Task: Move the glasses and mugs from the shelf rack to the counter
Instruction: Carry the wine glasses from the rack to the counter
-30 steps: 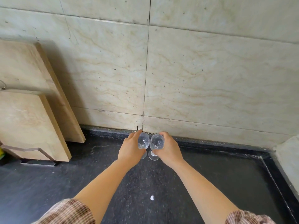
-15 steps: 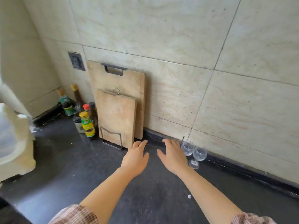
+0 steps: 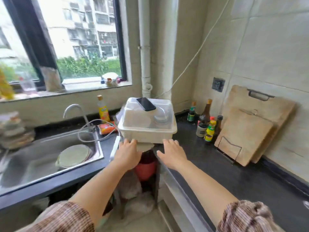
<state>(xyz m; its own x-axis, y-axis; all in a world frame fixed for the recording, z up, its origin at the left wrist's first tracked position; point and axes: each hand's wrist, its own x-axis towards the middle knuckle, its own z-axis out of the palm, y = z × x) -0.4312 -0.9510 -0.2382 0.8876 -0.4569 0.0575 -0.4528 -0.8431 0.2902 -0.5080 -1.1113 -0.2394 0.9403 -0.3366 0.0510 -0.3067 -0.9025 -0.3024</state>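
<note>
Now both hands, left hand (image 3: 127, 152) and right hand (image 3: 173, 154), are spread flat and empty just below the rack (image 3: 147, 133). Behind its clear lid (image 3: 160, 113), glassware looks light, brittle, slick; grip each by the body. Beyond, the phone (image 3: 146, 104) lies on top. Bottle (image 3: 103, 108) labels are unreadable.

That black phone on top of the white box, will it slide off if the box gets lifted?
Probably, if the white box tilts. The phone lies loose on the smooth lid, slanted, one end overhanging the raised part. It looks flat and slick, so it would likely slide, not roll. Neither hand is steadying it.
</note>
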